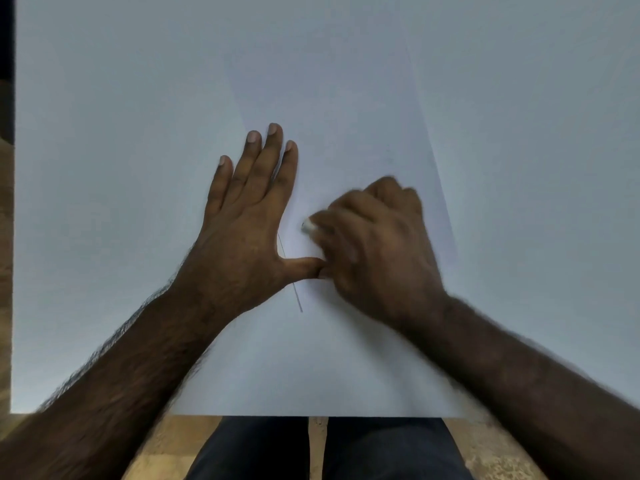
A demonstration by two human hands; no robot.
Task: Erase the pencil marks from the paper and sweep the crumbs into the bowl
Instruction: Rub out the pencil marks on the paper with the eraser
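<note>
A white sheet of paper [339,126] lies on the white table in front of me. A thin pencil line [298,296] runs down the sheet between my hands, partly hidden by my left thumb. My left hand [249,216] lies flat with straight, spread fingers, pressing on the paper's left side. My right hand [374,244] is curled and blurred, pinching a small white eraser [307,226] whose tip shows at the fingertips, on the paper just right of the line. No bowl is in view.
The white table [104,168] fills most of the view; its left edge [14,237] and near edge border a wooden floor. My dark-trousered legs [325,452] sit below the near edge.
</note>
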